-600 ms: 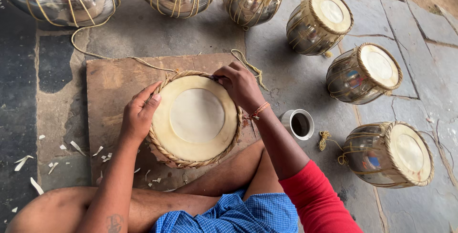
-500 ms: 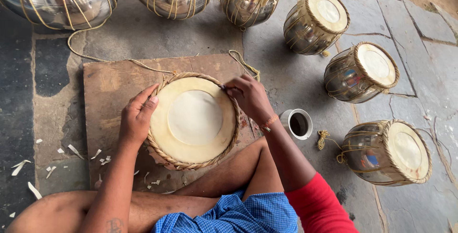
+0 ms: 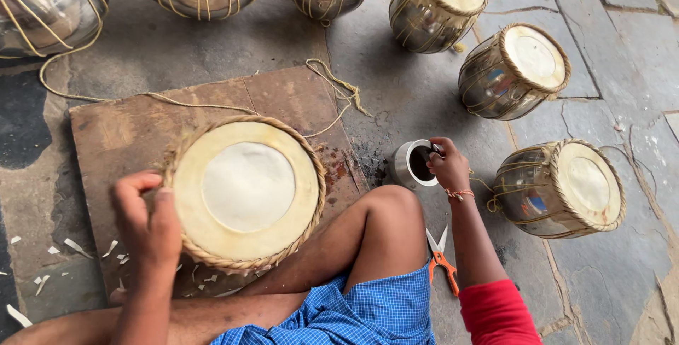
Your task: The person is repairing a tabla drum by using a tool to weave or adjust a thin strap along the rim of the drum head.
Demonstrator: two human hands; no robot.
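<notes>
- Nearest, the person sits cross-legged on the grey stone floor [image 3: 424,104], bare knees up, with orange-handled scissors [image 3: 442,256] lying open beside the right forearm.
- Just ahead, the left hand [image 3: 145,221] curls over the near-left edge of the round drum with a pale skin head and braided straw-coloured rim [image 3: 247,186]. Its grip is closed on that rim, thumb and fingers pressed against the braid.
- That drum rests head-up on a worn brown wooden board [image 3: 127,133], left of the raised knee. Pale shavings [image 3: 71,246] are scattered by the board's near-left corner.
- To the right, the right hand [image 3: 449,165] reaches to a small steel cup with dark contents [image 3: 410,165] standing on the floor just off the board's right edge. The fingertips sit at or inside the cup's mouth. Whether this grip is pinched on anything I cannot tell, since the fingers hide it.
- As I judge it, the step in hand is dipping into the cup while the other hand steadies the drum. A move from cup to drumhead would call for a careful carry over the knee and a firm hold on the rim.
- Farther out, a loose tan cord [image 3: 332,83] trails across the board's far edge.
- Beyond that, several shiny metal drums laced with tan cord [image 3: 513,69] ring the workplace, some on their sides.
</notes>
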